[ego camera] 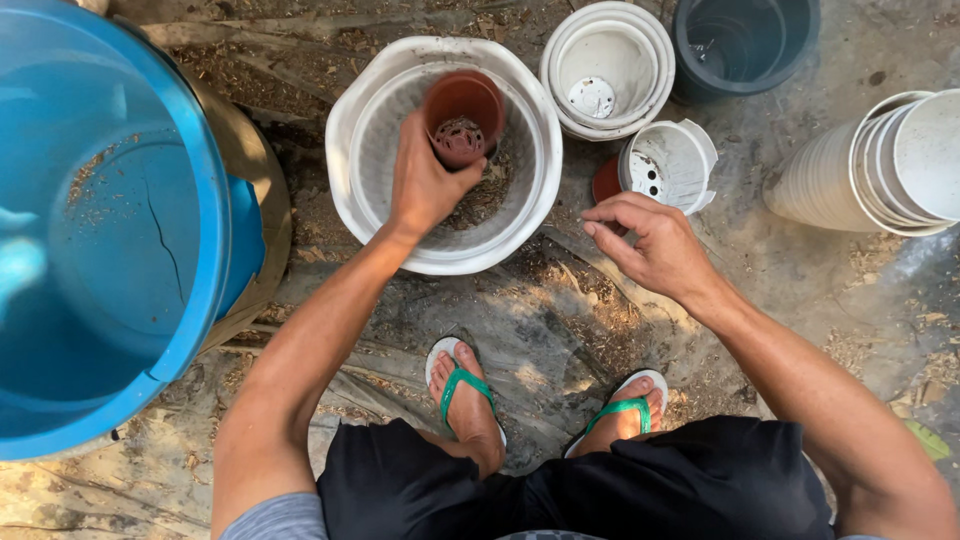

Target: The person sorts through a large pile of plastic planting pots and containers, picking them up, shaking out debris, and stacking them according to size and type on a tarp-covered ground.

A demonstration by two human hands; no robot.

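Brown pot (462, 118) gripped by the left hand (425, 185) inside the white bucket (350, 140).
The pot is held at the hand's 1 o'clock, tilted, mouth up. The right hand (655, 245), loosely curled and holding nothing, is hovered beside a tipped white pot (668, 165) at its 12 o'clock.

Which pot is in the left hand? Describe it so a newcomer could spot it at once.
Find the big white tub at top centre. The left hand holds a small terracotta-brown plastic pot over its inside, mouth toward the camera, showing a perforated base. The neighbouring small pots are white; this one is brown.
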